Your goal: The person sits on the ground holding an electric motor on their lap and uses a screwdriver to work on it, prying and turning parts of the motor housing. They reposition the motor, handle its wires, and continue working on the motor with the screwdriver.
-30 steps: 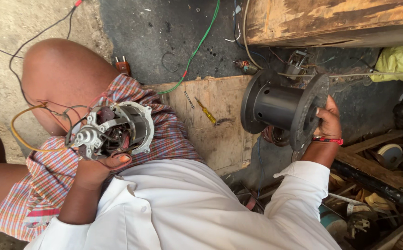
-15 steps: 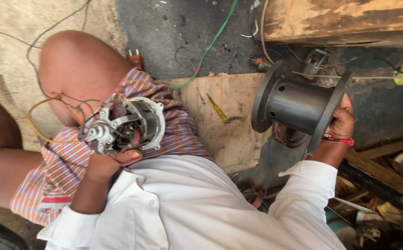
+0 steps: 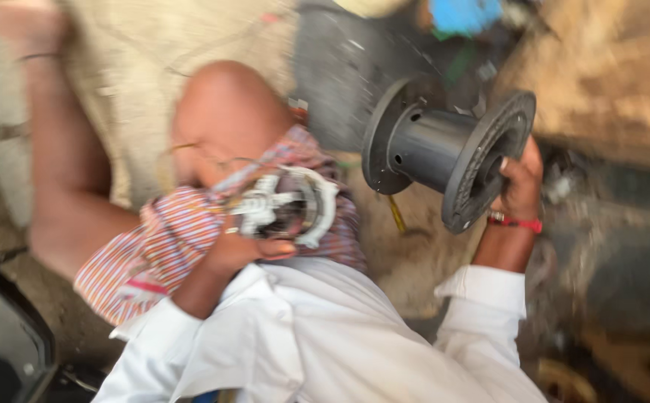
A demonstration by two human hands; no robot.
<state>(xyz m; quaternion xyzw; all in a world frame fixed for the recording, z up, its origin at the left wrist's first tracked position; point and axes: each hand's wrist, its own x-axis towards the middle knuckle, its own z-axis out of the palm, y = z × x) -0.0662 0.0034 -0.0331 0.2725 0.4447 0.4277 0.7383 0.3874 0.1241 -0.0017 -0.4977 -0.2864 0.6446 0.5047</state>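
Head view, blurring: I am gripping the black spool in my right hand, now lifted higher; left hand is clasping the motor stator on my lap.

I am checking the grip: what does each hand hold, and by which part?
The right hand holds the black spool by its near flange rim. The left hand holds the metal motor part from below.

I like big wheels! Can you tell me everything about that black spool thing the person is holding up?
The black spool is a thick tube with a round flange at each end, dull and plastic-looking, with small holes in the tube. It lies sideways, tilted, lifted off the ground. The right hand grips the rim of its nearer flange. The picture is blurry, so finer marks cannot be made out.
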